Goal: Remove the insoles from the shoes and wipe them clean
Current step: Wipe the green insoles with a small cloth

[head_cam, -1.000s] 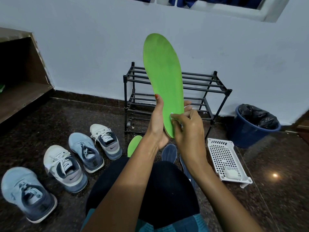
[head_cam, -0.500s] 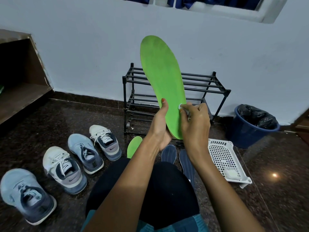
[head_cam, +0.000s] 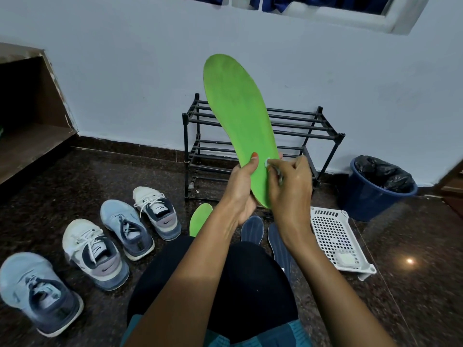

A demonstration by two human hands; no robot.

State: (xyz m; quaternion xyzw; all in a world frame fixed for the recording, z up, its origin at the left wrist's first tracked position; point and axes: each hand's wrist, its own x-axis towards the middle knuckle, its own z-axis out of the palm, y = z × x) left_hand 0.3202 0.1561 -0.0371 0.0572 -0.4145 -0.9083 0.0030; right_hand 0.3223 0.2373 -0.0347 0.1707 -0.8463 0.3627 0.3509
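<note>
My left hand [head_cam: 240, 190] grips the green insole [head_cam: 238, 116] at its heel, toe rising above my fingers [head_cam: 253, 160]. My right hand [head_cam: 292, 189] pinches a small white wipe [head_cam: 268, 163] against it. Shoes [head_cam: 95, 251] stand on the floor [head_cam: 62, 176], down and left of my fingers.

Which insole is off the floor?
The upright green insole gripped in the left hand; the second green insole and both navy insoles lie on the floor.
</note>
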